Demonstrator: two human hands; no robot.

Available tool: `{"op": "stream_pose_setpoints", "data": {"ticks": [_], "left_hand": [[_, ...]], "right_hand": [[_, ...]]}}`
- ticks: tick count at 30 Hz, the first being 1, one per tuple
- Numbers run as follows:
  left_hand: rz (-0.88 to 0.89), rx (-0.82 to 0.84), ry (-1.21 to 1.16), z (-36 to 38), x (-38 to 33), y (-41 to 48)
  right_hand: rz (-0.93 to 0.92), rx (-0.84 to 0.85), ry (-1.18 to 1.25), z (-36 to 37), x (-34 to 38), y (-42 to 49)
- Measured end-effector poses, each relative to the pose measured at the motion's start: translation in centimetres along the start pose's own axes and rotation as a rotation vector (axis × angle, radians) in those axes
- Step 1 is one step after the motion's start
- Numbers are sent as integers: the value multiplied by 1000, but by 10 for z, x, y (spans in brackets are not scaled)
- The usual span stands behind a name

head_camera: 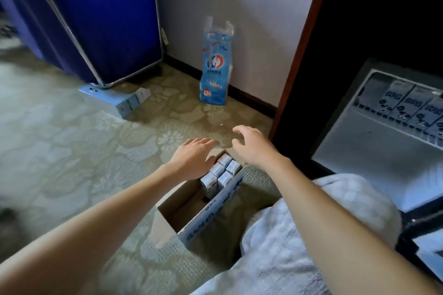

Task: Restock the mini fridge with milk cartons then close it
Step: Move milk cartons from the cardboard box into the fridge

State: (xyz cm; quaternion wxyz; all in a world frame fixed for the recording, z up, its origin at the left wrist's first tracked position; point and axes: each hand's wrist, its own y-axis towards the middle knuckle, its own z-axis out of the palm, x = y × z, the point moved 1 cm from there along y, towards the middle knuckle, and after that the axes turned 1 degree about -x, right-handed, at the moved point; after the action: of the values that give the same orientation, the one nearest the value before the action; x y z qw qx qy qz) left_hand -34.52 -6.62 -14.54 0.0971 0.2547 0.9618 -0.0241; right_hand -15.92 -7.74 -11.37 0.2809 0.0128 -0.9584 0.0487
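An open cardboard box (206,220) stands on the carpet in front of me, with several white-and-blue milk cartons (221,172) upright in its far end. My left hand (194,155) hovers over the box's far left corner, fingers spread and empty. Just beyond the far right corner my right hand (251,145) floats with curled, parted fingers, holding nothing. At the right the mini fridge (374,148) stands open. A row of milk cartons (412,105) fills its door shelf.
A blue fabric cart with a metal frame (100,19) stands at the back left. A flat light-blue box (115,98) lies by its foot. A blue plastic pack (215,72) leans on the wall. My knee in pale cloth (299,235) is next to the box.
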Motion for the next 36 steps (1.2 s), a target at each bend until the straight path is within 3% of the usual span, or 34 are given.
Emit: {"op": "stream_pose_setpoints", "data": {"ticks": [6, 13, 22, 32, 36], "left_hand": [[-173, 90, -74, 59, 37, -20], [-320, 225, -109, 129, 46, -18], [-456, 181, -121, 173, 47, -1], [-301, 55, -188, 141, 44, -6], [-204, -134, -214, 114, 42, -15]], "right_hand": [[-7, 98, -19, 60, -8, 0], [-13, 144, -19, 78, -16, 6], [-43, 133, -26, 78, -15, 4], [-30, 219, -99, 80, -17, 2], [-21, 232, -96, 80, -13, -1]]}}
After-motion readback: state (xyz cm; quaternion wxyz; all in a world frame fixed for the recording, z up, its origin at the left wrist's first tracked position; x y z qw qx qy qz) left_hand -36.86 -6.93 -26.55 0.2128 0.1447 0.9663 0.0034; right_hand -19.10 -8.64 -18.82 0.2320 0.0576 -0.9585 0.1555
